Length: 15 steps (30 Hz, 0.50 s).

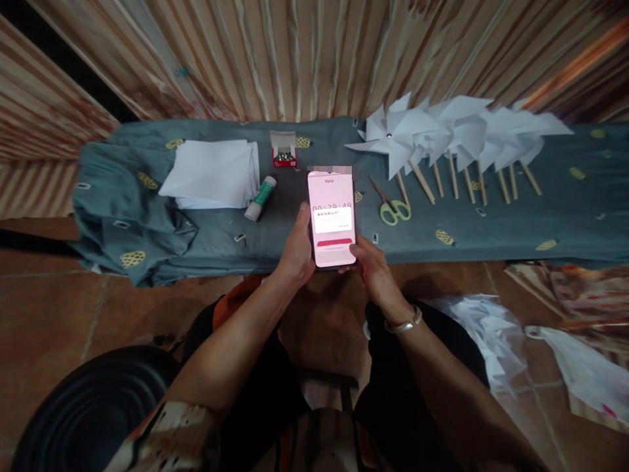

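A smartphone (331, 219) with a lit pink screen is held upright over the front edge of the cloth-covered table (304, 246). My left hand (297, 249) is closed around its left side, thumb along the edge. At its lower right corner, my right hand (371, 262) grips it, the thumb over the bottom of the screen. Behind the phone sits a small open red box (284, 156) of metal pins. A green and white glue stick (261, 198) lies to the left, beside a stack of white paper (211, 174). Scissors (393, 210) with pale green handles rest to the right.
Several white paper pinwheels (422, 134) on wooden sticks lie in a row at the back right. A striped curtain (275, 59) hangs behind the table. On the floor are a black round stool (98, 413), a clear bag of white paper pieces (491, 341) and a white plastic bag (584, 367).
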Tool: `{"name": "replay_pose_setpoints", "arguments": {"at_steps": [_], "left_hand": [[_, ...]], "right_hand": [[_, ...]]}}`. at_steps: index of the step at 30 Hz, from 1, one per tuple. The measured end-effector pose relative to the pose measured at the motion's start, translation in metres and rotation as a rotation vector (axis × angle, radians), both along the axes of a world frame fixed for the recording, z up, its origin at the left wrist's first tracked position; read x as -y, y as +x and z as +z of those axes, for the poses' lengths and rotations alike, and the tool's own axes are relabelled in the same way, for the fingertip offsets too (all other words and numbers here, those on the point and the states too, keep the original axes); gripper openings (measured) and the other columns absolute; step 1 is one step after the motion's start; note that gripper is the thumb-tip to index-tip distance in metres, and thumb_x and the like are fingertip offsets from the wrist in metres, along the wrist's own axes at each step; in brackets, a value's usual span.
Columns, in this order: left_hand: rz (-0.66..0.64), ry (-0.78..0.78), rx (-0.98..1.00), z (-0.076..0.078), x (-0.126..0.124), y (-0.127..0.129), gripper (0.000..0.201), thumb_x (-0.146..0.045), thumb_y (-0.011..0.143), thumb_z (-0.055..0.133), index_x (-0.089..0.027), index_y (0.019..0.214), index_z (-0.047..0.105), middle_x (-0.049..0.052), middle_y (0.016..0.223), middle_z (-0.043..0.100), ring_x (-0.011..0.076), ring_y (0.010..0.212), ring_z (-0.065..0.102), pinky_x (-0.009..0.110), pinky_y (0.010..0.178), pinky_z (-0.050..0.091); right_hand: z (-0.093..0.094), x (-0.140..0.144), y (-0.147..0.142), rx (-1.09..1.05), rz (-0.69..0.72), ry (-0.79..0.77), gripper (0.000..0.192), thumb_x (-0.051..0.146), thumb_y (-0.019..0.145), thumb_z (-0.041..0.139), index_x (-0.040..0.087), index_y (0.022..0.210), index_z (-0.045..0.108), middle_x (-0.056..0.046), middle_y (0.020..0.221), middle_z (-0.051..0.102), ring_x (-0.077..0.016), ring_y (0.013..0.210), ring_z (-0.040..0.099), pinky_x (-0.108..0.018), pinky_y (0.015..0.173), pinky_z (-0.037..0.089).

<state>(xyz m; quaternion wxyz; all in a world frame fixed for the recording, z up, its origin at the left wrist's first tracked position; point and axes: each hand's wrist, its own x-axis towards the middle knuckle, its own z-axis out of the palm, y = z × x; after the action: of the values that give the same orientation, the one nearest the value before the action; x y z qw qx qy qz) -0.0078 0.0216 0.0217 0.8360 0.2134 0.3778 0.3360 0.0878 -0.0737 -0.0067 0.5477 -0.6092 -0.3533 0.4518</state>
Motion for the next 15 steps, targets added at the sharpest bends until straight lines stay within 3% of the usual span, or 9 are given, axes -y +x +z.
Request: {"name": "replay_pose_setpoints", "arguments": {"at_steps": [5, 10, 15], "left_hand": [[0.014, 0.028, -0.03, 0.0008, 0.001, -0.0019, 0.048, -0.053, 0.095, 0.04, -0.016, 0.109, 0.067, 0.007, 0.099, 0.076, 0.0259, 0.1, 0.07, 0.04, 0.093, 0.054], [0.028, 0.034, -0.026, 0.0002, 0.0031, -0.0006, 0.047, -0.048, 0.097, 0.039, -0.013, 0.111, 0.067, 0.008, 0.101, 0.076, 0.0227, 0.103, 0.07, 0.036, 0.097, 0.051], [-0.008, 0.04, -0.012, -0.0007, 0.0082, 0.0007, 0.047, -0.047, 0.097, 0.039, -0.014, 0.112, 0.068, 0.008, 0.102, 0.076, 0.0226, 0.103, 0.07, 0.035, 0.097, 0.051]], "right_hand": [[0.0009, 0.0, -0.0006, -0.007, -0.004, 0.015, 0.033, 0.048, 0.088, 0.052, 0.022, 0.101, 0.067, -0.003, 0.096, 0.073, -0.0217, 0.082, 0.066, -0.035, 0.066, 0.057], [0.006, -0.0017, 0.0034, 0.099, -0.013, 0.07, 0.031, 0.045, 0.088, 0.054, 0.022, 0.102, 0.068, -0.002, 0.101, 0.073, -0.0212, 0.09, 0.064, -0.038, 0.088, 0.051], [0.0063, -0.0043, 0.0088, 0.119, -0.04, 0.091, 0.032, 0.047, 0.088, 0.054, 0.022, 0.104, 0.067, -0.002, 0.103, 0.073, -0.0219, 0.093, 0.064, -0.038, 0.09, 0.05]]}}
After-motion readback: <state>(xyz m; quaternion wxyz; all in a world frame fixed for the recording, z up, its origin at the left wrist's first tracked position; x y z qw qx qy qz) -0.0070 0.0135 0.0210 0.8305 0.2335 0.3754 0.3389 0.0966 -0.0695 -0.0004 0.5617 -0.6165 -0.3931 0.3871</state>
